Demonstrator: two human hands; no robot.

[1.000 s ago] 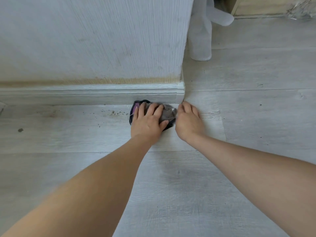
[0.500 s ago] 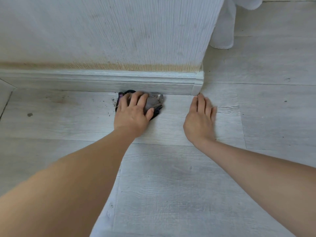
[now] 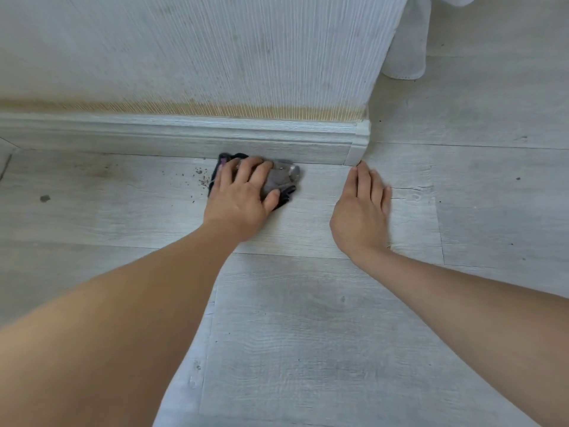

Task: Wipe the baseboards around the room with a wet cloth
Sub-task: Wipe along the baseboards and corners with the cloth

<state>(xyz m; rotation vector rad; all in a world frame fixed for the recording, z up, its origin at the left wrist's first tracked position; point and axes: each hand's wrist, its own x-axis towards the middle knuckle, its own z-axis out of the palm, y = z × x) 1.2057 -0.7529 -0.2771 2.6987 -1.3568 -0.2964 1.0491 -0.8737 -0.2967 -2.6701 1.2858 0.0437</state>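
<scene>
Baseboard (image 3: 184, 134) runs along the foot of the ribbed wall (image 3: 215, 50) and ends at a corner cap (image 3: 358, 143), where the wall turns away from you. Your wet cloth (image 3: 281, 178), a dark bunched rag with a grey patch and a purple edge, lies on the floor (image 3: 308, 334) right against the bottom of that baseboard, a little way short of the corner.

Your left hand (image 3: 240, 198) rests on top of the cloth with the fingers laid over it and bent a little, the thumb hooked round its near side, so you are holding it down and gripping it loosely. The fingertips (image 3: 255, 163) reach almost to the baseboard.

Your right hand (image 3: 360, 211) lies flat on the floor, palm down, fingers straight and close together, holding nothing. Its longest fingertip comes just beside the foot of the corner cap; you cannot tell from here whether it touches.

Crumbs of dirt (image 3: 201, 177) are scattered on the floor just left of the cloth, and a dark spot (image 3: 45, 198) sits farther left. A strip of yellowed wall shows just above the baseboard. Beyond the corner, white fabric (image 3: 406, 50) hangs down to the floor.
</scene>
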